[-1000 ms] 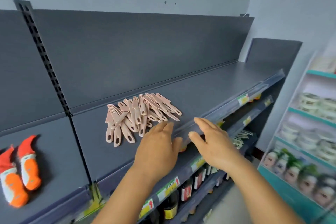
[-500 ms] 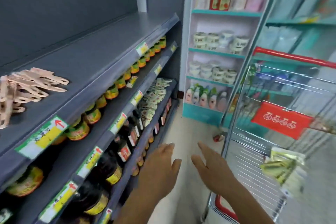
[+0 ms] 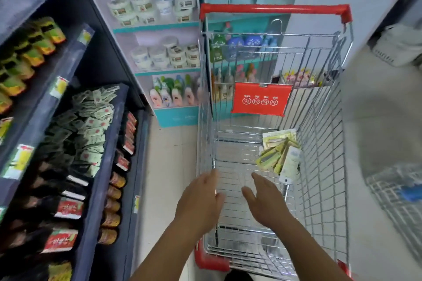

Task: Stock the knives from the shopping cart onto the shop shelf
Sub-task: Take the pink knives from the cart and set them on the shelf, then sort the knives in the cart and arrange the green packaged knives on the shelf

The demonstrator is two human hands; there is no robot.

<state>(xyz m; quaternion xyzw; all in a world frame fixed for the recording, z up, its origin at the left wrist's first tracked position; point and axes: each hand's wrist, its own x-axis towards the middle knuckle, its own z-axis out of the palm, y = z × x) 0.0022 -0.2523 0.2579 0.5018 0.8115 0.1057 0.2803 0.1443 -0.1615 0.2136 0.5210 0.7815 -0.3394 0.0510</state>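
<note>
A wire shopping cart [image 3: 324,134] with a red handle stands in front of me. Several packaged knives [image 3: 277,154] on yellow-green and white cards lie against its right wall. My left hand [image 3: 201,201] hovers over the cart's near left edge, empty, fingers apart. My right hand [image 3: 266,201] is inside the cart's near end, also empty with fingers spread, below and left of the knife packs. The top shelf with the pink knives is out of view.
Dark shop shelves [image 3: 107,166] on the left hold jars, sachets and bottles. A teal rack [image 3: 159,27] with tubs and bottles stands behind the cart. A red sign [image 3: 261,99] hangs in the cart. A second wire basket [image 3: 397,191] sits at right.
My view has swung from the top shelf with the pink knives down and right to the cart. Both empty hands left the shelf edge and now reach over the cart.
</note>
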